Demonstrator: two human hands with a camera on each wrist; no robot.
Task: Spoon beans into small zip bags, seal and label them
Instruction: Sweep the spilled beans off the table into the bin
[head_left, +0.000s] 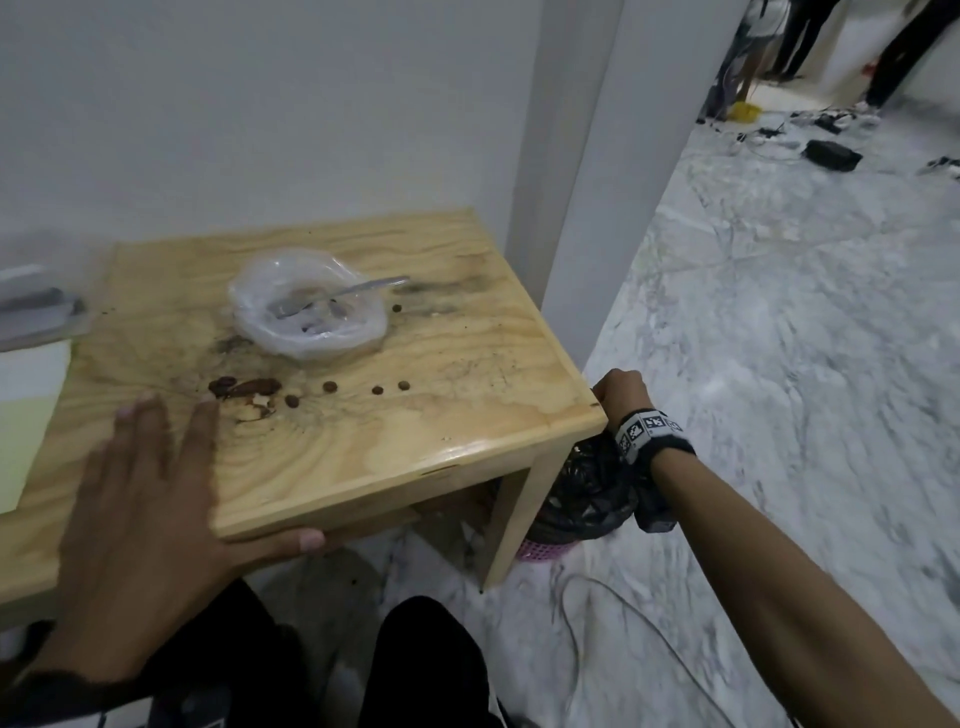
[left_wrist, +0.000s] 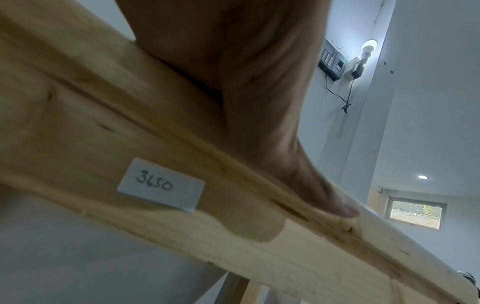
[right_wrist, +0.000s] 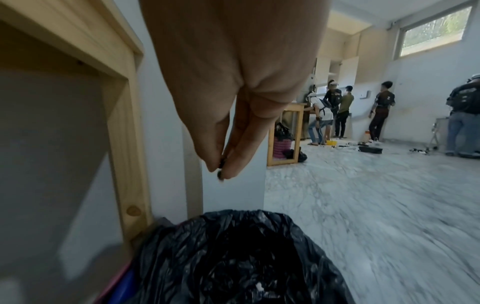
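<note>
Only right wrist view shows right hand (right_wrist: 228, 115) grip pinching a bean (right_wrist: 221, 163); left hand (head_left: 140, 499) flat

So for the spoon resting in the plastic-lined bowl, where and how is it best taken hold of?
Grip the spoon by its handle end, which sticks out past the right rim of the bowl and points right. Probably best to come from the right and above with a thumb-and-finger pinch: the spoon's other end lies down inside the crinkled liner, harder to reach cleanly.

Beside my light pine wooden bench (head_left: 467, 441): black plastic bin liner (right_wrist: 233, 257) in a pink woven basket (head_left: 540, 551); white marble floor (head_left: 779, 364); white sticker marked "3650" (left_wrist: 161, 185) under the bench.
</note>
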